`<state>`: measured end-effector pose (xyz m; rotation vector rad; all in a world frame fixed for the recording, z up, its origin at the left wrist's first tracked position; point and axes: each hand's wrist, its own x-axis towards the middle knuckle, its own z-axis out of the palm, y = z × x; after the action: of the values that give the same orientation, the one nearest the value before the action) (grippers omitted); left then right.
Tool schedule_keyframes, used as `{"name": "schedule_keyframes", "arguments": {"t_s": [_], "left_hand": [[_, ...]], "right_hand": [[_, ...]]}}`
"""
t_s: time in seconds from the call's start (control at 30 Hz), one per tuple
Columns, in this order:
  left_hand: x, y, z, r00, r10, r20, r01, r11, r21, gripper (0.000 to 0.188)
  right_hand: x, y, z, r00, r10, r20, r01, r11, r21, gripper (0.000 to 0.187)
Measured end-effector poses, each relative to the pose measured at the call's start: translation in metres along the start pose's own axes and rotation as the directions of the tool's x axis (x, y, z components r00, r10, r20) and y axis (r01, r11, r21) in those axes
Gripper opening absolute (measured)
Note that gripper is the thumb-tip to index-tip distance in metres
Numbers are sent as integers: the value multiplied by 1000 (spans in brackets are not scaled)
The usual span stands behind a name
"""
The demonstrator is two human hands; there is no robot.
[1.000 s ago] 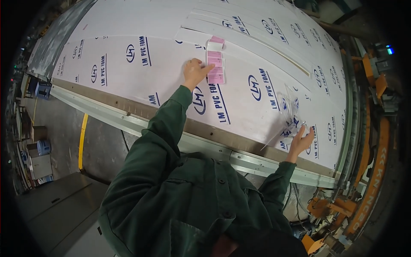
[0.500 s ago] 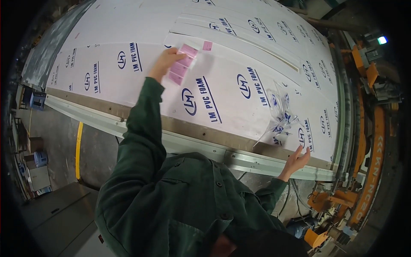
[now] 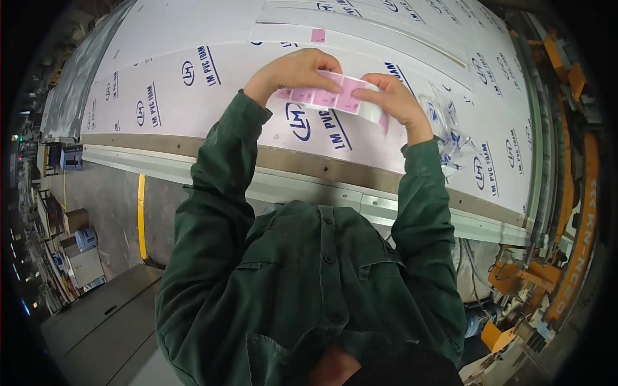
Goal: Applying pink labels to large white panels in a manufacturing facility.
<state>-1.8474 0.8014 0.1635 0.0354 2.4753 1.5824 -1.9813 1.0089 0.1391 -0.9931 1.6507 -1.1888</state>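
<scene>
A strip of pink stickers (image 3: pixel 325 96) is held up between both hands, above the big white foam panel (image 3: pixel 212 109) and just in front of the chest. The left hand (image 3: pixel 293 71) pinches the strip's left end, fingers curled over the top edge and closed on it. The right hand (image 3: pixel 393 100) grips the right end, where the white backing (image 3: pixel 372 110) curls away under the thumb, and one pink sticker (image 3: pixel 384 122) seems to hang loose below that hand.

Peeling looks like the step in hand. To do it well, I judge the left hand should keep the strip taut and flat while the right bends the backing sharply away, so that a single sticker lifts by its corner without creasing or folding onto itself. Touching only the sticker's edge would spare the glue.

Beyond the left hand, a lone pink sticker (image 3: pixel 318 35) already sits on a white strip (image 3: pixel 360 40) lying along the panel. Crumpled clear film (image 3: pixel 447 128) lies just right of the right hand.
</scene>
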Motion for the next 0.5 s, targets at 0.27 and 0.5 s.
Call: {"name": "schedule_keyframes", "arguments": {"t_s": [0.27,0.5], "left_hand": [[-8,-47,-16,974,-47,-223,91,976,195,26],[2,-56,-17,970,-56,-235,126,948,293,30]], "right_hand": [[11,30,-22,999,31,-31,-31,1000,-2,21],[16,32,-22,1000,17,-15,-17,999,-31,19]]}}
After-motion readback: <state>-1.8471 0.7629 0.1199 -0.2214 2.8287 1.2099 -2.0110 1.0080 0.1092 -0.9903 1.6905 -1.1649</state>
